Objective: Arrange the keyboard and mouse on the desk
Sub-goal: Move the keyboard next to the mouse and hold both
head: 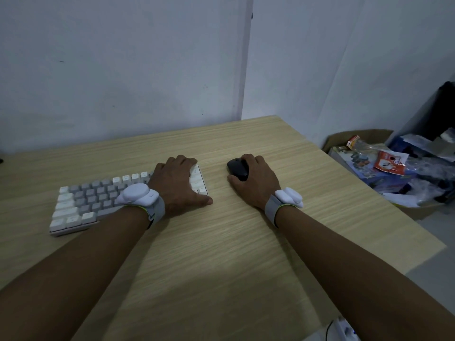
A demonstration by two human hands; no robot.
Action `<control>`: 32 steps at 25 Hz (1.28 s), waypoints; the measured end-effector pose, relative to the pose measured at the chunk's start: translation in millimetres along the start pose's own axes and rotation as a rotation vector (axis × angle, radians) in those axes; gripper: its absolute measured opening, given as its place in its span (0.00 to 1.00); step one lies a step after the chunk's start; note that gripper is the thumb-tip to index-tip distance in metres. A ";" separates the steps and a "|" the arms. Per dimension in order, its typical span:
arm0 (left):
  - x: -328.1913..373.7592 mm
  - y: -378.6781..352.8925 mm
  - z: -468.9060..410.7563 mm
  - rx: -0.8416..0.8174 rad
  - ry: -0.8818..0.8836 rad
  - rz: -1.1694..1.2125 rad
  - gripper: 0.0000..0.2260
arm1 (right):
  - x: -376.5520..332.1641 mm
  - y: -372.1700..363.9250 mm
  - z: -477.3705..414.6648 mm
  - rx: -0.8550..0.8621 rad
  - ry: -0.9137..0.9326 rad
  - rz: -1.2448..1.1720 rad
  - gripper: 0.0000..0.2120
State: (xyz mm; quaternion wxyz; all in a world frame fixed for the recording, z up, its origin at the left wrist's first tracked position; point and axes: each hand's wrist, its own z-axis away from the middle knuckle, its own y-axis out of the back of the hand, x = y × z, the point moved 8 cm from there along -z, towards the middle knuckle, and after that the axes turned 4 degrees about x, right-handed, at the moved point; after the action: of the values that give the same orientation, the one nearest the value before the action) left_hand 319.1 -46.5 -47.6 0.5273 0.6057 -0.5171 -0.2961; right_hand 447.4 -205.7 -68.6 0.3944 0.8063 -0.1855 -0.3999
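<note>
Forearms cross the desk [221, 242]; cardboard box [357, 136] holds wrappers [390, 162].

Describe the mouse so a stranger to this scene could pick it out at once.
Start at the pale wooden desk against the wall. Right of the white-and-grey keyboard, with bare wood between, lies the mouse under the right hand. It is the only small, smooth black thing on the desk.

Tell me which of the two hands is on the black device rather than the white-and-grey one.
The right hand: it cups the black mouse. The left hand instead lies over the right end of the white-and-grey keyboard.
</note>
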 end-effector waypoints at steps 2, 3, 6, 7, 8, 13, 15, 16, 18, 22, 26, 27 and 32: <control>-1.5 0.0 2.4 0.010 0.002 0.005 0.50 | -1.5 0.2 0.2 -0.004 0.012 0.015 0.27; -1.5 -0.2 2.6 0.011 0.005 0.007 0.50 | -1.7 0.6 0.7 -0.005 0.014 0.020 0.27; -2.0 -0.4 1.3 0.005 0.013 -0.001 0.50 | -2.6 0.9 1.5 -0.009 0.022 0.026 0.28; -2.3 -0.5 1.2 0.005 0.013 -0.004 0.50 | -2.7 1.0 1.6 -0.010 0.024 0.027 0.28; -2.8 -0.3 1.2 0.008 0.016 -0.004 0.50 | -3.1 1.0 1.4 -0.011 0.025 0.029 0.29; -2.2 -0.3 1.7 0.011 0.015 -0.003 0.49 | -4.2 1.2 1.9 -0.019 0.037 0.038 0.30; -2.6 0.0 1.5 0.012 0.013 -0.002 0.49 | -4.9 0.4 1.8 -0.024 0.042 0.048 0.30; -2.9 -0.1 1.6 0.011 0.014 -0.002 0.49 | -5.1 0.3 1.7 -0.024 0.042 0.050 0.31; -2.8 -0.3 2.2 0.011 0.017 0.002 0.48 | -5.0 0.6 1.6 -0.021 0.039 0.044 0.30; -2.1 0.4 2.7 0.016 0.015 0.002 0.48 | -4.2 0.2 1.4 -0.019 0.035 0.035 0.30; -1.7 -0.4 4.0 0.007 0.019 0.004 0.48 | -3.6 -0.3 0.8 -0.020 0.031 0.037 0.29; -1.8 -0.7 4.2 0.003 0.021 0.004 0.48 | -3.3 -0.4 0.6 -0.020 0.030 0.038 0.29; -2.5 -2.2 3.5 -0.009 0.029 -0.005 0.49 | -2.9 0.2 0.2 -0.013 0.023 0.033 0.29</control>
State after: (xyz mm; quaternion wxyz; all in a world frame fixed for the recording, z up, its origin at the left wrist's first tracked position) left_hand 315.9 -45.5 -51.1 0.5367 0.6090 -0.5065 -0.2908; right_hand 445.5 -204.1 -67.1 0.4083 0.8051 -0.1915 -0.3853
